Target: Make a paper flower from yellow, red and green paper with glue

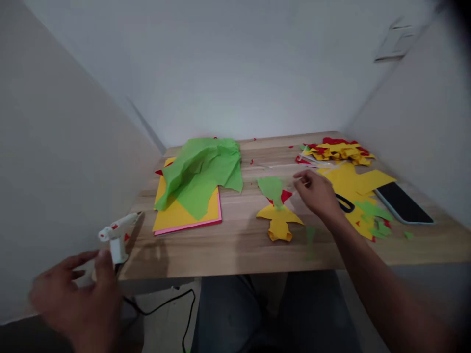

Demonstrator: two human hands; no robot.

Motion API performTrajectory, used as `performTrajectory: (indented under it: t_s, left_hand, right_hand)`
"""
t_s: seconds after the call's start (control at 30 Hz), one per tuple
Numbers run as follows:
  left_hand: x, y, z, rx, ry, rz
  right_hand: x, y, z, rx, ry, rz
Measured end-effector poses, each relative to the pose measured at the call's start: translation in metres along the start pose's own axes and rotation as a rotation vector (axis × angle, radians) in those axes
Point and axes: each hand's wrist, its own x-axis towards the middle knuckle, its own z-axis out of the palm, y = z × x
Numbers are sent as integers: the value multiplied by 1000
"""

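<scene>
Yellow winged paper cutout [279, 223] seemed part-assembled, ruffled yellow paper strips [344, 154] lay loose far right; left hand [79, 299] spread, right hand [317, 192] unclear.

"What is the right hand [317, 192] doing?"

"Fingertips drawn together, it is poised just right of a yellow paper cutout [279, 223] on a wooden table [206, 255]; whether it holds anything is unclear."

"And the left hand [79, 296]?"

"Blurred, fingers parted, well left of the cutout, near a white glue gun [119, 226]."

"Elsewhere?"

"Crumpled green paper [202, 164] over a yellow sheet [172, 219], left of the cutout; a phone [405, 203] and green scraps [373, 210] to its right."
</scene>
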Motion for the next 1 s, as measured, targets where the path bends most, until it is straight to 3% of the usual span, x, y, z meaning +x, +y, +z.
performTrajectory:
  t_s: [0.03, 0.07, 0.1, 0.13, 0.17, 0.2, 0.27, 0.33, 0.43, 0.57, 0.8, 1.0]
  left_hand:
    - [-10, 22, 8, -8, 94, 5]
    - [-21, 44, 20, -68, 33, 67]
    - [-31, 68, 36, -140, -115, 176]
    - [-40, 90, 56, -198, -357, 280]
    - [-48, 112, 77, -239, -572, 344]
    - [-54, 132, 99, -248, -706, 372]
    - [-62, 164, 141, -126, -824, 407]
    - [-63, 184, 173, -94, -831, 431]
    - [-61, 196, 199, -74, -826, 460]
    - [-58, 196, 212, -61, -831, 482]
    - [-46, 208, 245, -155, -888, 569]
    - [-57, 225, 264, -172, -936, 701]
  right_hand:
    - [-6, 10, 4, -63, -72, 34]
    - [-10, 16, 9, -118, -127, 41]
    - [-12, 20, 16, -168, -156, 26]
    - [-11, 21, 23, -193, -163, 13]
    - [-9, 20, 30, -209, -159, 8]
    - [-4, 19, 37, -221, -152, 4]
    - [10, 15, 49, -221, -149, -19]
    - [25, 13, 59, -190, -172, -60]
    - [46, 16, 69, -98, -228, -105]
    - [57, 31, 74, 101, -278, -136]
    - [53, 44, 67, 543, -129, -126]
    - [54, 39, 70, 757, -122, -87]
